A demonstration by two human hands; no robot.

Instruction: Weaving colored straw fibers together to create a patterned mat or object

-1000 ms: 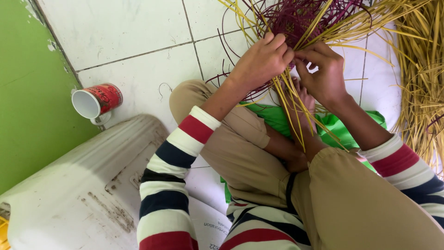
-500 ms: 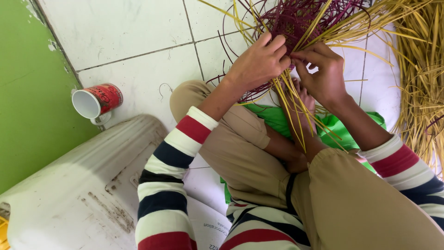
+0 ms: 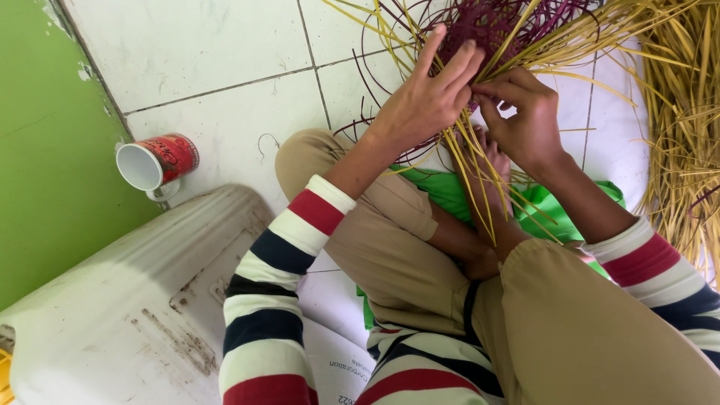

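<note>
1. The white tiled floor carries me; I sit cross-legged on it, a green wall to my left.
2. A dirty white plastic container lies on its side by my left knee.
3. A loose heap of long yellow straw strips is spread over the floor on my right.
4. A green plastic sheet lies under my crossed legs.
5. The half-woven piece of maroon and yellow strips sits in front of my knees, its loose ends trailing down over my foot.
6. My left hand rests on the weave, fingers stretched out and spread, its grip open and flat.
7. My right hand touches the left; its grip is pinched tight on a thin yellow strip.
8. A red-and-white mug lies tipped on the floor near the wall.
</note>
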